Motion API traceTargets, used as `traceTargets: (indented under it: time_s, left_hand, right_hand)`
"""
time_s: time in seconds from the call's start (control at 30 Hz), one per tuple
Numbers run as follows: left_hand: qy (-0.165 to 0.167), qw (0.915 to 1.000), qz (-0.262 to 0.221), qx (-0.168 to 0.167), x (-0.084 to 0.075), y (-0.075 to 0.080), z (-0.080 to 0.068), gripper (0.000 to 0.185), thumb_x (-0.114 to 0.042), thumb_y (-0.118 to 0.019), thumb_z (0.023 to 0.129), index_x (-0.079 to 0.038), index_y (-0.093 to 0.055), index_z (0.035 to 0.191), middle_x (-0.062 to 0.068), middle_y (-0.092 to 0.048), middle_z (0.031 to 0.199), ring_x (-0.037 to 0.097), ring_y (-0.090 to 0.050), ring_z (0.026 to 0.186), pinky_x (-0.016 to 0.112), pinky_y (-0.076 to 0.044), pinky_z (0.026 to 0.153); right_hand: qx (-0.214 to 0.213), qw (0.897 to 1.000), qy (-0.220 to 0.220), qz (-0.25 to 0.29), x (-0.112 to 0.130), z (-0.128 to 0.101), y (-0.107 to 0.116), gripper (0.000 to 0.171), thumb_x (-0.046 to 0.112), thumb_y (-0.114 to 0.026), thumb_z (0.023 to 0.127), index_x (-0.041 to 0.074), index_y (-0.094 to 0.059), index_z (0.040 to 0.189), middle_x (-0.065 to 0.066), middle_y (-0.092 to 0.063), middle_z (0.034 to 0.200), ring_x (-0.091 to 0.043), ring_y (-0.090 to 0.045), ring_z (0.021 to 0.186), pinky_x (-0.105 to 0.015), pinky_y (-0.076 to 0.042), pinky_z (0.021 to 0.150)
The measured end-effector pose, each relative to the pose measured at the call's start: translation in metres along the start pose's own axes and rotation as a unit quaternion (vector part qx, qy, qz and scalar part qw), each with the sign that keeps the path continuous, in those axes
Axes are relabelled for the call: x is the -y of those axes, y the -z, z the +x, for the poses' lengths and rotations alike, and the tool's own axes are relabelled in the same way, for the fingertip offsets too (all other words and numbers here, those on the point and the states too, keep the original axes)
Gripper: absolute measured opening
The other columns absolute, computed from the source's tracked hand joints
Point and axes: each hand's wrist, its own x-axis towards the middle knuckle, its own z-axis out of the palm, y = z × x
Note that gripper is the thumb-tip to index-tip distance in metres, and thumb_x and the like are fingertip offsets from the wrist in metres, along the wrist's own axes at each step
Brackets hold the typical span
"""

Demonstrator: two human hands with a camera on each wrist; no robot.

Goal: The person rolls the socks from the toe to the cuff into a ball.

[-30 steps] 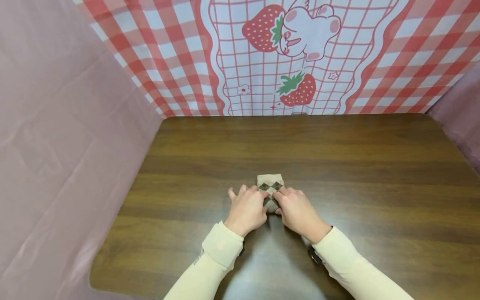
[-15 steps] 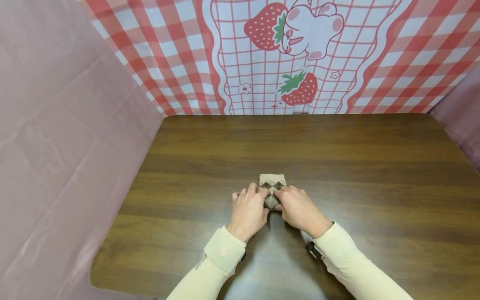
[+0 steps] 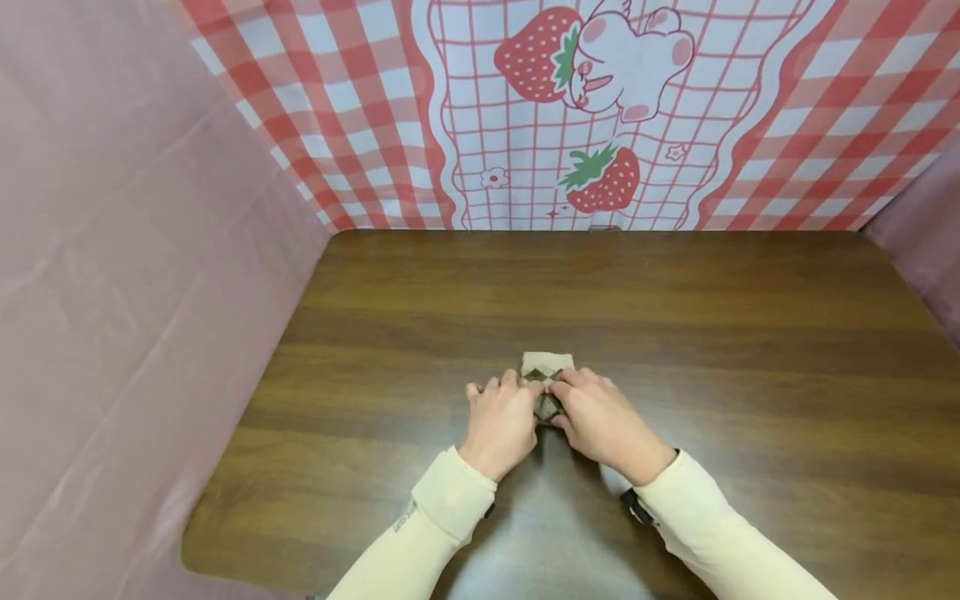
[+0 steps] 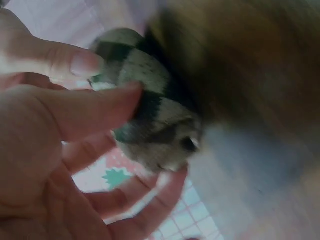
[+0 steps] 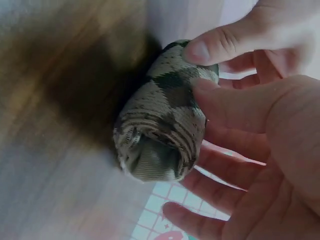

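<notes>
A beige sock (image 3: pixel 547 363) with a brown and green diamond pattern lies on the wooden table (image 3: pixel 675 317), mostly rolled up into a tight bundle. My left hand (image 3: pixel 519 390) and right hand (image 3: pixel 572 388) sit side by side on the roll, with only its short flat cuff end showing beyond the fingers. In the left wrist view, the left hand (image 4: pixel 107 80) pinches the sock (image 4: pixel 155 115) between thumb and fingers. In the right wrist view, the right hand (image 5: pixel 200 67) grips the other end of the sock (image 5: pixel 160 130), whose spiral layers face the camera.
A red-checked strawberry cloth (image 3: pixel 570 108) hangs behind the table's far edge. Pink sheeting (image 3: pixel 127 275) walls off the left side and the right corner. Cream sleeves (image 3: pixel 442 508) reach in from the near edge.
The hands have pushed the roll a little away from me. Less of the flat patterned part shows past the fingertips than one second ago.
</notes>
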Motion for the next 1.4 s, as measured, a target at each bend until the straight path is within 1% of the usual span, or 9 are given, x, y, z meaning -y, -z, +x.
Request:
traceTargets:
  time_s: [0.13,0.27,0.5,0.63,0.83,0.97,1.07,1.2,1.4]
  left_hand:
    - [0.03,0.9995,0.01,-0.001,-0.006,0.005,-0.004,0.032,-0.012,-0.077,0.074,-0.02,-0.075,0.105,0.008,-0.062,0.084,0.026,-0.059,0.068,0.044,-0.036,0.063]
    - [0.045,0.9987,0.012,0.02,-0.009,0.01,-0.003,0.031,-0.015,-0.078,0.075,-0.02,-0.075,0.105,0.01,-0.063,0.084,0.027,-0.061,0.068,0.05,-0.039,0.065]
    - [0.059,0.9952,-0.005,0.078,-0.007,0.015,0.0,0.032,-0.021,-0.078,0.08,-0.022,-0.074,0.112,0.01,-0.065,0.097,0.029,-0.063,0.08,0.056,-0.041,0.074]
    - [0.056,0.9959,-0.026,0.066,-0.005,0.014,-0.004,0.041,-0.027,-0.081,0.08,-0.02,-0.071,0.119,0.009,-0.062,0.106,0.028,-0.06,0.087,0.05,-0.043,0.071]
    - [0.011,0.9985,-0.053,0.006,-0.002,0.011,-0.005,0.048,-0.021,-0.086,0.073,-0.017,-0.069,0.118,0.006,-0.059,0.106,0.025,-0.057,0.088,0.037,-0.043,0.065]
    - [-0.039,0.9974,-0.06,-0.008,-0.001,0.007,-0.004,0.044,-0.014,-0.087,0.07,-0.015,-0.069,0.11,0.004,-0.06,0.105,0.023,-0.056,0.089,0.034,-0.046,0.067]
    - [-0.076,0.9947,-0.068,-0.013,0.002,0.004,-0.001,0.039,-0.009,-0.085,0.072,-0.014,-0.071,0.108,0.003,-0.063,0.104,0.021,-0.058,0.089,0.032,-0.05,0.072]
    - [-0.1,0.9923,-0.073,0.002,0.008,0.004,0.004,0.035,-0.008,-0.083,0.076,-0.011,-0.072,0.109,0.003,-0.066,0.102,0.02,-0.059,0.087,0.032,-0.051,0.075]
    - [-0.079,0.9904,-0.092,0.067,0.015,0.008,0.014,0.032,-0.011,-0.079,0.082,-0.017,-0.074,0.113,0.001,-0.067,0.11,0.022,-0.061,0.093,0.037,-0.049,0.071]
  right_hand:
    - [-0.006,1.0,0.017,-0.005,0.003,-0.004,-0.002,0.042,0.003,-0.086,0.07,-0.004,-0.068,0.107,-0.013,-0.064,0.099,-0.032,-0.061,0.091,-0.049,-0.051,0.073]
    - [-0.018,1.0,0.013,-0.003,0.002,-0.009,-0.008,0.045,0.001,-0.085,0.07,-0.005,-0.067,0.11,-0.014,-0.066,0.101,-0.032,-0.062,0.091,-0.047,-0.049,0.07]
    - [-0.011,0.999,-0.016,0.028,-0.001,-0.01,-0.015,0.039,-0.002,-0.081,0.072,-0.002,-0.066,0.109,-0.014,-0.069,0.103,-0.03,-0.062,0.092,-0.046,-0.047,0.07]
    - [0.005,0.999,-0.03,0.034,-0.002,-0.01,-0.015,0.037,-0.001,-0.08,0.075,-0.001,-0.066,0.109,-0.014,-0.069,0.104,-0.029,-0.061,0.092,-0.046,-0.047,0.07]
    - [0.027,0.998,-0.046,0.036,-0.003,-0.01,-0.013,0.037,0.0,-0.078,0.078,-0.003,-0.066,0.112,-0.015,-0.067,0.109,-0.03,-0.06,0.096,-0.046,-0.046,0.07]
    - [0.036,0.997,-0.049,0.043,-0.005,-0.009,-0.011,0.033,0.002,-0.078,0.08,-0.002,-0.066,0.112,-0.013,-0.066,0.109,-0.03,-0.058,0.094,-0.044,-0.043,0.07]
    - [0.037,0.997,-0.048,0.053,-0.007,-0.008,-0.012,0.031,0.003,-0.077,0.081,0.0,-0.066,0.11,-0.013,-0.066,0.109,-0.029,-0.058,0.093,-0.042,-0.041,0.07]
    - [0.035,0.997,-0.051,0.053,-0.006,-0.005,-0.01,0.032,0.006,-0.079,0.081,0.001,-0.068,0.11,-0.013,-0.066,0.11,-0.03,-0.058,0.095,-0.044,-0.043,0.072]
    - [-0.041,0.998,-0.039,0.021,0.002,-0.007,-0.002,0.027,0.004,-0.085,0.074,0.001,-0.071,0.097,-0.01,-0.062,0.099,-0.03,-0.057,0.09,-0.045,-0.045,0.069]
